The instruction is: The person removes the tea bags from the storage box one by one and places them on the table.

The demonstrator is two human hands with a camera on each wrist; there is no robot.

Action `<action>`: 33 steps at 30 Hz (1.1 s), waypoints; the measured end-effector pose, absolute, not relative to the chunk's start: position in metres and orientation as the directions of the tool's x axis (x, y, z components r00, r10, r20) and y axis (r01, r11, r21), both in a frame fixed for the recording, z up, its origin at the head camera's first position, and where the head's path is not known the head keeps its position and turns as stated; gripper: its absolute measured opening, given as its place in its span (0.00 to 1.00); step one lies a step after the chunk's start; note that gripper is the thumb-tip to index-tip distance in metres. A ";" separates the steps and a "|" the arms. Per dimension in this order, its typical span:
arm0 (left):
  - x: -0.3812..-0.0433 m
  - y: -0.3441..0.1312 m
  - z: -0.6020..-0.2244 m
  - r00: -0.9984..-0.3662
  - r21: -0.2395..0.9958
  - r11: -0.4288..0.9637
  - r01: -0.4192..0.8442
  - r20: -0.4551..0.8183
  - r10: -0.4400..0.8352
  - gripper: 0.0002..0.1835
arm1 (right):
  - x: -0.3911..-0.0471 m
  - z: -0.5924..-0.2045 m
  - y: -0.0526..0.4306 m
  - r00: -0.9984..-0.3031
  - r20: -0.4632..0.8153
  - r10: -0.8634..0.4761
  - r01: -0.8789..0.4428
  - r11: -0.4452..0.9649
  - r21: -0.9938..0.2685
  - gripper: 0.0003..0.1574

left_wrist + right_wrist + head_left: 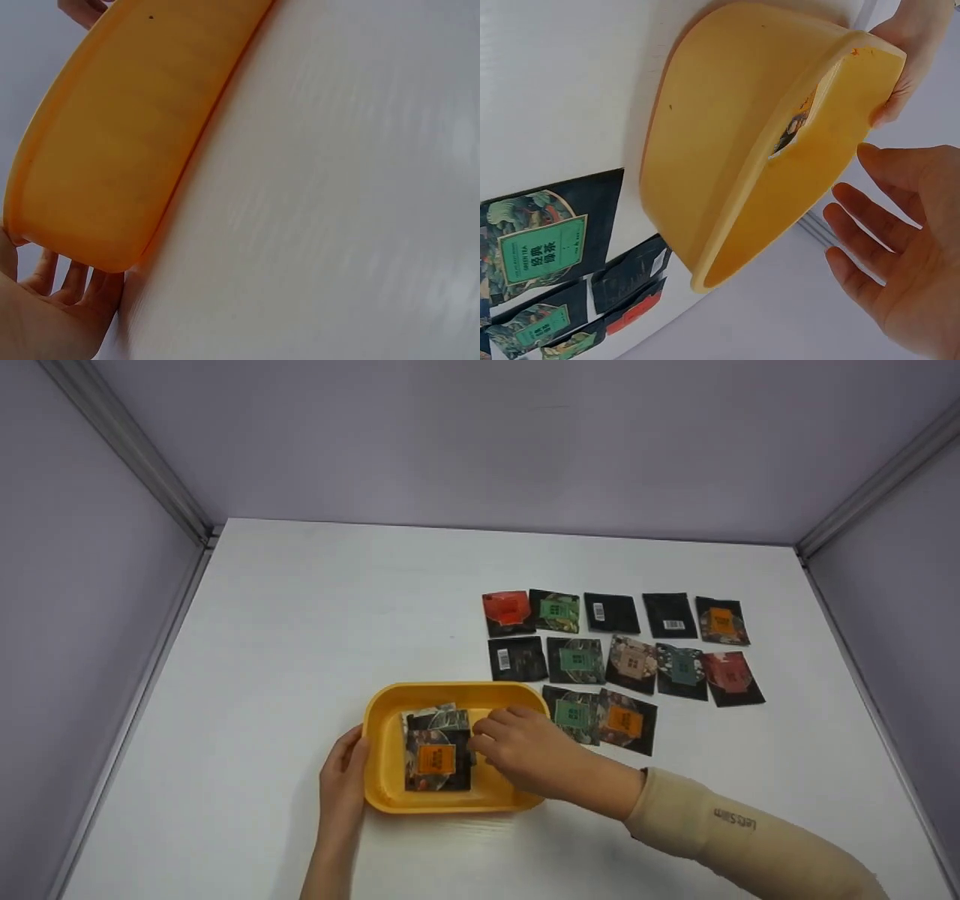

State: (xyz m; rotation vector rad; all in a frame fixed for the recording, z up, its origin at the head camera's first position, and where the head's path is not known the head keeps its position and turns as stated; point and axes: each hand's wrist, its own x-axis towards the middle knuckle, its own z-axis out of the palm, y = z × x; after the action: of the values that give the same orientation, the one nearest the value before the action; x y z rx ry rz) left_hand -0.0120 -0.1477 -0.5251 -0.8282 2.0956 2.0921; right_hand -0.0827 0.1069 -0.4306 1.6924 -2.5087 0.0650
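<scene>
A yellow plastic tray (382,810) stands on the white table. My left hand (344,780) grips its left end, the thumb at the rim and the fingers against the outer wall (90,172). Inside lie several tea sachets in an overlapping pile, the top one a black sachet with an orange label (436,760). My right hand (525,750) is over the right part of the tray, close to the pile. In the right wrist view its fingers (862,236) are loosely bent and apart, with nothing between them.
Right of the tray, more sachets lie flat in rough rows: some green-labelled (576,660), one red (508,613), and some black with barcodes (670,615). Another orange-labelled sachet (628,723) lies near my right forearm. Grey walls (495,450) surround the table.
</scene>
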 end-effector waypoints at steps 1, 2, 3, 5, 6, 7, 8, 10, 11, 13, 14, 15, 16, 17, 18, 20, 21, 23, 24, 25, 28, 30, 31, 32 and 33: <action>-0.012 -0.148 -0.525 -0.851 0.907 -0.070 -0.415 -0.414 -0.322 0.31 | -0.083 -0.429 0.103 -0.351 0.101 -0.931 -0.933 0.357 0.045 0.10; -0.012 -0.148 -0.525 -0.850 0.906 -0.068 -0.417 -0.415 -0.324 0.31 | -0.084 -0.428 0.099 -0.331 0.082 -0.940 -0.940 0.336 0.058 0.10; -0.012 -0.148 -0.525 -0.848 0.906 -0.067 -0.419 -0.417 -0.327 0.31 | -0.084 -0.426 0.095 -0.310 0.063 -0.949 -0.946 0.315 0.073 0.10; -0.013 -0.149 -0.526 -0.846 0.905 -0.061 -0.421 -0.417 -0.333 0.31 | -0.086 -0.424 0.087 -0.273 0.028 -0.961 -0.957 0.275 0.092 0.10; -0.013 -0.149 -0.526 -0.845 0.905 -0.058 -0.421 -0.415 -0.336 0.31 | -0.086 -0.424 0.083 -0.256 0.012 -0.967 -0.961 0.256 0.104 0.10; -0.013 -0.149 -0.526 -0.846 0.906 -0.053 -0.420 -0.412 -0.337 0.30 | -0.087 -0.424 0.079 -0.243 -0.001 -0.970 -0.964 0.242 0.110 0.10; -0.013 -0.149 -0.526 -0.848 0.908 -0.052 -0.416 -0.408 -0.338 0.30 | -0.088 -0.424 0.075 -0.231 -0.013 -0.973 -0.966 0.228 0.119 0.10; -0.013 -0.150 -0.526 -0.854 0.913 -0.050 -0.405 -0.397 -0.337 0.30 | -0.089 -0.428 0.067 -0.209 -0.033 -0.977 -0.970 0.203 0.136 0.10; -0.013 -0.150 -0.526 -0.856 0.914 -0.047 -0.402 -0.394 -0.335 0.30 | -0.090 -0.430 0.062 -0.198 -0.040 -0.979 -0.971 0.190 0.146 0.11; -0.012 -0.151 -0.526 -0.860 0.917 -0.053 -0.395 -0.390 -0.329 0.29 | -0.092 -0.435 0.053 -0.171 -0.057 -0.984 -0.975 0.161 0.156 0.11; -0.012 -0.151 -0.526 -0.862 0.918 -0.056 -0.392 -0.388 -0.327 0.30 | -0.092 -0.437 0.048 -0.157 -0.068 -0.985 -0.977 0.145 0.159 0.12; -0.012 -0.151 -0.526 -0.864 0.919 -0.062 -0.388 -0.386 -0.324 0.29 | -0.093 -0.439 0.044 -0.142 -0.078 -0.987 -0.978 0.128 0.163 0.11; -0.012 -0.152 -0.526 -0.864 0.920 -0.067 -0.387 -0.387 -0.321 0.29 | -0.093 -0.441 0.039 -0.126 -0.089 -0.988 -0.979 0.110 0.171 0.11; -0.012 -0.152 -0.527 -0.865 0.920 -0.071 -0.386 -0.388 -0.320 0.29 | -0.093 -0.442 0.034 -0.113 -0.105 -0.988 -0.979 0.092 0.181 0.11; -0.012 -0.152 -0.527 -0.865 0.921 -0.080 -0.382 -0.387 -0.318 0.29 | -0.093 -0.443 0.030 -0.101 -0.127 -0.987 -0.979 0.076 0.187 0.10; -0.012 -0.152 -0.527 -0.865 0.920 -0.084 -0.382 -0.389 -0.318 0.30 | -0.093 -0.445 0.022 -0.086 -0.170 -0.982 -0.979 0.051 0.197 0.11; -0.012 -0.151 -0.528 -0.865 0.921 -0.088 -0.381 -0.388 -0.317 0.30 | -0.094 -0.446 0.019 -0.081 -0.189 -0.979 -0.977 0.041 0.207 0.11; -0.012 -0.151 -0.528 -0.867 0.920 -0.082 -0.382 -0.388 -0.314 0.30 | -0.094 -0.446 0.014 -0.083 -0.231 -0.970 -0.974 0.030 0.225 0.11; -0.013 -0.151 -0.528 -0.868 0.921 -0.077 -0.382 -0.386 -0.314 0.30 | -0.095 -0.445 0.011 -0.086 -0.245 -0.966 -0.972 0.028 0.232 0.11; -0.013 -0.150 -0.528 -0.868 0.921 -0.072 -0.383 -0.385 -0.313 0.30 | -0.095 -0.445 0.009 -0.092 -0.260 -0.961 -0.971 0.029 0.238 0.12; -0.013 -0.150 -0.529 -0.871 0.923 -0.059 -0.380 -0.379 -0.312 0.30 | -0.097 -0.444 0.004 -0.110 -0.298 -0.948 -0.964 0.028 0.264 0.17; -0.013 -0.150 -0.529 -0.871 0.923 -0.050 -0.381 -0.377 -0.314 0.30 | -0.097 -0.444 0.002 -0.119 -0.319 -0.940 -0.959 0.026 0.281 0.21; -0.012 -0.150 -0.529 -0.871 0.923 -0.047 -0.382 -0.376 -0.315 0.30 | -0.098 -0.445 0.000 -0.125 -0.331 -0.935 -0.956 0.025 0.291 0.23; -0.012 -0.150 -0.529 -0.873 0.924 -0.043 -0.380 -0.373 -0.314 0.30 | -0.098 -0.446 -0.001 -0.129 -0.340 -0.932 -0.952 0.021 0.304 0.24; -0.012 -0.150 -0.529 -0.874 0.924 -0.038 -0.381 -0.373 -0.313 0.30 | -0.098 -0.448 -0.003 -0.133 -0.350 -0.927 -0.948 0.016 0.317 0.25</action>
State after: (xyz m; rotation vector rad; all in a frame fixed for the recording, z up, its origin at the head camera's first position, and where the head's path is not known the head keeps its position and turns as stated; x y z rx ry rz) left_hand -0.0123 -0.1501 -0.5286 -0.7735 2.1429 2.0894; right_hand -0.0975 -0.0029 -0.4480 2.0964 -2.2695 -0.7728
